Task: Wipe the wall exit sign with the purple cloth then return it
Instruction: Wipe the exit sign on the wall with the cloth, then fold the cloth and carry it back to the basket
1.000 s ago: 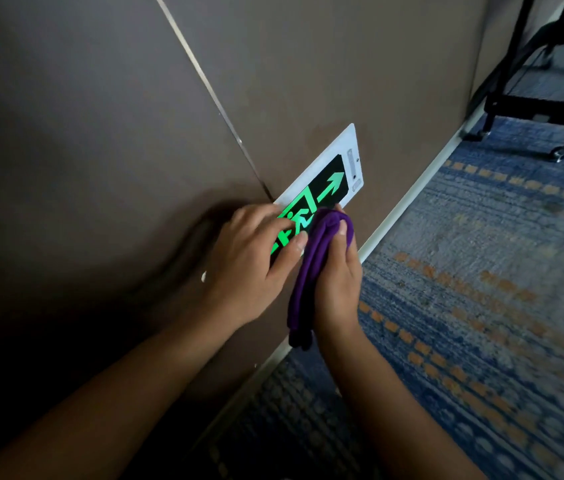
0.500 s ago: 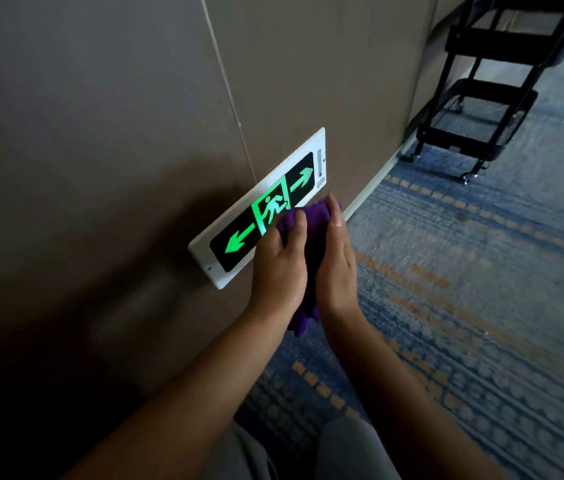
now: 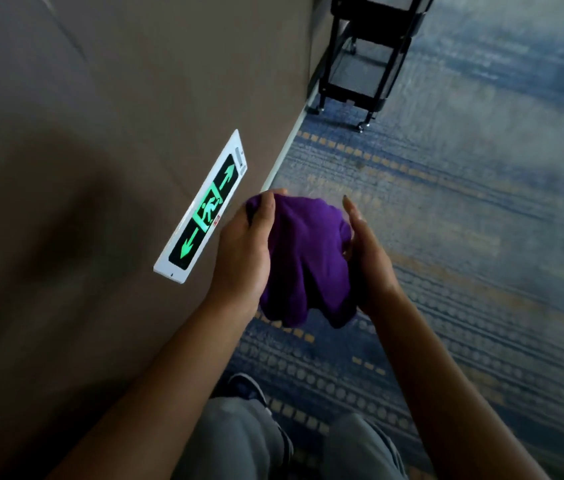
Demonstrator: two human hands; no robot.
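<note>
The exit sign [image 3: 204,211] is a white-framed panel with glowing green arrows and a running figure, mounted low on the brown wall. It is fully uncovered. The purple cloth [image 3: 303,261] hangs bunched between both hands, away from the wall and just right of the sign. My left hand [image 3: 244,252] grips the cloth's left side with the thumb over its top edge. My right hand [image 3: 365,258] holds the cloth's right side, fingers extended upward along it.
A black wheeled cart [image 3: 365,53] stands against the wall ahead at the top. Blue and tan patterned carpet [image 3: 464,237] covers the floor to the right. A pale baseboard [image 3: 287,147] runs along the wall. My grey-trousered knees [image 3: 239,441] show at the bottom.
Both hands have drawn the cloth off the sign and away from the wall. The cloth now spreads between them, and the whole sign is exposed. My view has turned right, towards the cart.
</note>
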